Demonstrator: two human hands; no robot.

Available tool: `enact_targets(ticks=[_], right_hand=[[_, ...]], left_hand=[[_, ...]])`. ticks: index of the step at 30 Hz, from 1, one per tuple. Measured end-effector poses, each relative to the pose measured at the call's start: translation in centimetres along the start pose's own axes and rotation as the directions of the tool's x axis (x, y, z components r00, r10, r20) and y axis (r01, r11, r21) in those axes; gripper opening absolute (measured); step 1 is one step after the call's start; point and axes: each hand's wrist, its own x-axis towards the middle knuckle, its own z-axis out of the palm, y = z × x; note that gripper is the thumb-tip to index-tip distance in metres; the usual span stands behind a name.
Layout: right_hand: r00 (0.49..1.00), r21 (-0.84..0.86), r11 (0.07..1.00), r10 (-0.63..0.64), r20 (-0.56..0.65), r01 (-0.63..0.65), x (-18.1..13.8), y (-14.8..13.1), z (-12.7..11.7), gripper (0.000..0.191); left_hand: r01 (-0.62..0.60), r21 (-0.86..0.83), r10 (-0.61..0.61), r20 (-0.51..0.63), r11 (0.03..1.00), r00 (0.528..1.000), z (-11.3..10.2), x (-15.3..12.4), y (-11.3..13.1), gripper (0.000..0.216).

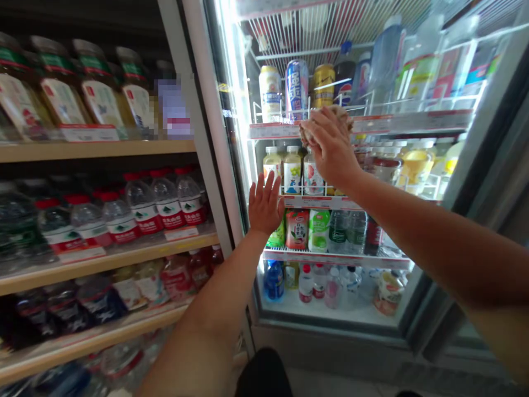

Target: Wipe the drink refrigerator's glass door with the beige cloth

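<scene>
My right hand (334, 151) presses a crumpled brownish cloth (344, 117) against the glass door of a lit drinks fridge (326, 325), level with the upper shelf edge. The fingers lie over the cloth and hide part of it. Lower and to the left, my left hand (265, 207) is laid toward the same glass, fingers spread and nothing in it. Behind the glass near my hands stand small juice bottles (292, 170) and, one shelf up, tall cans (296, 88).
To the left, wooden shelves (144, 248) hold rows of bottles, among them red-capped water bottles (161, 201). A grey upright (206, 138) separates them from the fridge. Lower in the fridge are pouches (296, 229) and small bottles (306, 284). A dark knee or shoe (264, 375) shows below.
</scene>
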Motion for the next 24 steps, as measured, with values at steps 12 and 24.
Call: enact_targets(ticks=[12, 24], right_hand=[[0.997, -0.004, 0.998, 0.059, -0.055, -0.059, -0.9, -0.7, 0.1, 0.045], [0.999, -0.031, 0.999, 0.041, 0.010, -0.040, -2.0, -1.2, -1.4, 0.049]], left_hand=[[0.013, 0.002, -0.014, 0.026, 1.000, 1.000, 0.0, 0.0, 0.0, 0.058], [0.043, -0.013, -0.042, 0.058, 0.999, 0.997, -0.1, 0.0, -0.1, 0.059]])
